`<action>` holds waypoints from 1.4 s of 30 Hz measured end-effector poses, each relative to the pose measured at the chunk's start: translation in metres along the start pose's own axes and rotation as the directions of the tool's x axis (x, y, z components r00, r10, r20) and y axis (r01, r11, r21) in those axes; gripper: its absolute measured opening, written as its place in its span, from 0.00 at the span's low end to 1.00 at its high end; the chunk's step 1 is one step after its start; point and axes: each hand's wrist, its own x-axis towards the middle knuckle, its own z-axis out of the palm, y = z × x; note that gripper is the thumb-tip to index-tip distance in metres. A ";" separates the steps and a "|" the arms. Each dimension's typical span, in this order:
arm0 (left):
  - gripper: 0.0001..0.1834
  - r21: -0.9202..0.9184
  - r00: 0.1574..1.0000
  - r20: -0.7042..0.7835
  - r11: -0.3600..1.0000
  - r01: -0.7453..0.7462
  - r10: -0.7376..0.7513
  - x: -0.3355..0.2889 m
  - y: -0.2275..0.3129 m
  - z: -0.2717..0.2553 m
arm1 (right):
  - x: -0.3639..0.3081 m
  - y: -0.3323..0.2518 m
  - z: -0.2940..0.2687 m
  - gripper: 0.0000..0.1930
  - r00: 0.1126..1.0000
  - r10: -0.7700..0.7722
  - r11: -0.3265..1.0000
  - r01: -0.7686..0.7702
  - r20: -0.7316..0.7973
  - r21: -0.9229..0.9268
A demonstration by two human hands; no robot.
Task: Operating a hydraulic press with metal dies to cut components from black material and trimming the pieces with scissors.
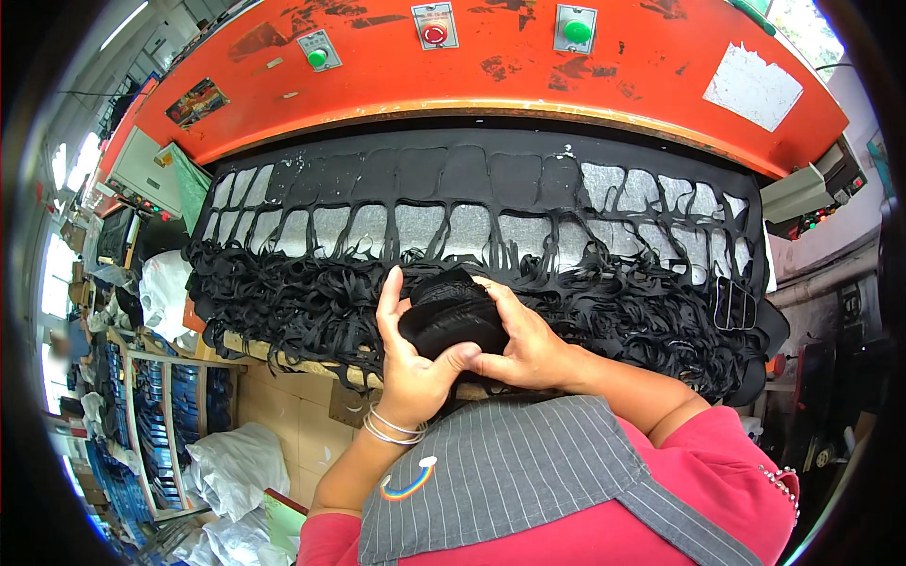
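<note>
Between the two hands sits a stack of black pieces [451,319], touching both, so neither hand is nearer. Left hand [411,370]: fingers stretched up along the stack's left side, thumb across its near side. Right hand [525,347]: fingers curled round the right and far side, thumb at the near edge, close to the other thumb. Both grip the stack; fingertips on its far side partly hidden. Key relation: stack lies inside the cupped fingers, just beyond the thumbs; its broad face looks wider from hand to hand than front to back, tilted a bit. Edges look uneven at the top; piece count can't be told.

Just beyond and to both sides of the fingers: heap of black scrap strips [300,294]. Farther out from the fingertips: black sheet [420,172], with cut-out gaps showing pale board [420,226]. Right of the right fingers, well apart: thin metal frame [734,328] on the scraps. Farthest ahead of the fingers: orange machine [510,80] with a red button [434,35] and a green button [577,31]. Nearer the body than the fingers: striped apron [510,453].
</note>
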 end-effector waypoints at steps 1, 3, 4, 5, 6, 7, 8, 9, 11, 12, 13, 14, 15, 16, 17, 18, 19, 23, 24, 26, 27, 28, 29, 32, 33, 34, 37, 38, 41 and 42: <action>0.58 0.035 0.995 0.044 0.995 -0.089 0.088 0.000 -0.004 0.000 | -0.001 0.004 -0.001 0.49 0.999 -0.042 0.993 0.041 -0.011 -0.108; 0.64 0.119 0.972 0.105 0.968 -0.220 0.208 0.000 -0.025 -0.005 | 0.001 0.019 -0.001 0.51 0.997 -0.075 0.971 0.077 0.016 -0.226; 0.65 0.227 0.969 0.135 0.945 -0.234 0.208 0.003 -0.039 -0.009 | -0.002 0.031 0.001 0.51 0.997 -0.075 0.971 0.076 0.015 -0.227; 0.65 0.234 0.984 0.124 0.960 -0.157 0.130 0.002 -0.052 -0.010 | -0.007 0.045 0.004 0.52 0.999 0.025 0.975 -0.019 0.024 -0.220; 0.65 0.242 0.993 0.109 0.967 -0.077 0.052 -0.002 -0.066 -0.013 | -0.010 0.055 0.008 0.53 0.992 0.124 0.971 -0.113 0.038 -0.212; 0.65 0.203 0.996 0.086 0.979 -0.009 -0.009 -0.006 -0.079 -0.016 | -0.011 0.060 0.010 0.57 0.964 0.256 0.966 -0.258 0.074 0.029; 0.65 0.201 0.996 0.086 0.979 -0.009 -0.008 -0.011 -0.089 -0.019 | -0.012 0.063 0.010 0.57 0.964 0.256 0.966 -0.259 0.075 0.028; 0.65 0.189 0.997 0.079 0.982 -0.005 -0.010 -0.013 -0.091 -0.019 | -0.013 0.065 0.009 0.58 0.974 0.223 0.974 -0.222 0.048 -0.035; 0.65 0.163 0.998 0.069 0.987 0.003 -0.014 -0.014 -0.093 -0.021 | -0.012 0.067 0.006 0.61 0.985 0.167 0.979 -0.161 0.042 -0.122; 0.65 0.161 0.998 0.069 0.987 0.004 -0.015 -0.014 -0.093 -0.023 | -0.012 0.066 0.006 0.61 0.985 0.169 0.979 -0.162 0.043 -0.123; 0.64 0.165 0.996 0.075 0.986 0.039 -0.052 -0.014 -0.093 -0.025 | -0.013 0.064 0.007 0.61 0.982 0.184 0.975 -0.176 0.045 -0.139; 0.63 0.169 0.993 0.080 0.983 0.075 -0.089 -0.015 -0.093 -0.026 | -0.014 0.062 0.007 0.61 0.979 0.199 0.970 -0.190 0.048 -0.155; 0.63 0.168 0.993 0.077 0.983 0.074 -0.088 -0.016 -0.094 -0.027 | -0.015 0.062 0.007 0.61 0.979 0.198 0.970 -0.188 0.052 -0.156; 0.61 0.182 0.993 0.093 0.982 0.059 -0.077 -0.017 -0.095 -0.027 | -0.017 0.062 0.007 0.61 0.983 0.179 0.970 -0.168 0.049 -0.177; 0.59 0.196 0.992 0.109 0.980 0.043 -0.066 -0.017 -0.097 -0.028 | -0.018 0.061 0.008 0.61 0.986 0.159 0.969 -0.147 0.047 -0.198; 0.59 0.194 0.992 0.107 0.980 0.043 -0.064 -0.018 -0.099 -0.030 | -0.018 0.061 0.008 0.61 0.986 0.159 0.969 -0.146 0.049 -0.200; 0.56 0.210 0.990 0.108 0.975 0.069 -0.094 -0.019 -0.101 -0.031 | -0.019 0.061 0.009 0.60 0.989 0.138 0.971 -0.124 0.055 -0.205; 0.48 0.097 0.992 0.067 0.990 0.103 -0.110 -0.020 -0.103 -0.029 | -0.021 0.065 0.011 0.60 0.986 0.138 0.978 -0.120 0.094 -0.173; 0.48 0.095 0.992 0.067 0.990 0.103 -0.109 -0.019 -0.101 -0.028 | -0.020 0.064 0.012 0.60 0.986 0.138 0.977 -0.120 0.094 -0.175; 0.46 0.036 0.995 0.023 0.995 0.097 -0.097 -0.019 -0.094 -0.026 | -0.019 0.059 0.012 0.59 0.994 0.083 0.982 -0.068 0.072 -0.179; 0.47 0.005 0.993 0.019 0.994 0.113 -0.113 -0.018 -0.086 -0.025 | -0.017 0.054 0.011 0.59 0.994 0.080 0.981 -0.067 0.071 -0.180; 0.47 0.006 0.994 0.018 0.994 0.111 -0.111 -0.015 -0.078 -0.025 | -0.013 0.048 0.009 0.59 0.997 0.045 0.987 -0.035 0.062 -0.156; 0.46 -0.023 0.996 0.035 0.997 0.077 -0.076 -0.011 -0.069 -0.024 | -0.009 0.041 0.007 0.59 0.999 0.010 0.991 -0.003 0.052 -0.131; 0.45 -0.152 0.995 0.078 0.986 0.074 -0.062 -0.002 -0.046 -0.021 | 0.002 0.028 -0.007 0.60 0.998 -0.029 0.998 0.026 0.061 0.061; 0.44 -0.261 0.971 0.177 0.944 0.203 -0.160 0.000 -0.040 -0.023 | 0.007 0.017 -0.016 0.57 0.998 -0.013 0.994 0.007 0.058 0.113; 0.44 -0.353 0.927 0.287 0.873 0.337 -0.242 0.002 -0.035 -0.022 | 0.014 0.005 -0.025 0.55 0.997 -0.018 0.968 -0.001 0.072 0.250; 0.48 -0.444 0.806 0.493 0.703 0.556 -0.327 0.005 -0.030 -0.025 | 0.032 -0.009 -0.038 0.47 0.991 -0.102 0.968 0.079 0.082 0.239; 0.49 -0.456 0.773 0.540 0.657 0.601 -0.332 0.004 -0.032 -0.024 | 0.034 -0.012 -0.041 0.42 0.990 -0.073 0.974 0.045 0.120 0.222; 0.53 -0.556 0.759 0.571 0.533 0.638 -0.312 -0.004 -0.047 -0.019 | 0.031 0.001 -0.039 0.35 0.942 -0.164 0.956 0.077 0.295 0.284; 0.53 -0.581 0.770 0.548 0.512 0.632 -0.327 -0.009 -0.049 -0.016 | 0.029 0.010 -0.038 0.35 0.903 -0.246 0.943 0.139 0.352 0.302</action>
